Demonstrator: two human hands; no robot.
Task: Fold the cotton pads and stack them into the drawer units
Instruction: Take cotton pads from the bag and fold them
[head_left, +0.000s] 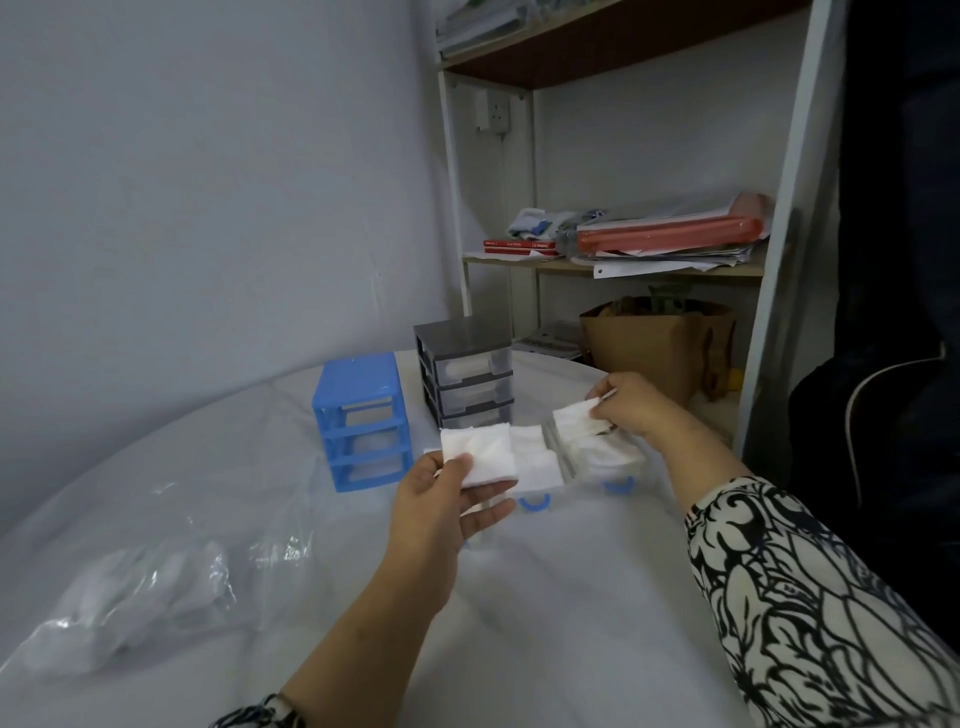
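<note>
My left hand (441, 499) holds a stack of white cotton pads (480, 454) between thumb and fingers, just above the table. My right hand (631, 402) pinches another white cotton pad (574, 415) over a clear pulled-out drawer (597, 460) filled with pads. A second clear drawer (535, 462) with a blue handle lies beside it, also holding pads. The blue drawer unit (361, 421) stands behind with empty slots. The grey drawer unit (465, 371) stands to its right with its drawers in.
A clear plastic bag (135, 582) with white pads lies on the white-covered table at the left. A shelf rack (623, 260) with papers and a brown paper bag (654, 348) stands behind the table. A dark bag is at the far right.
</note>
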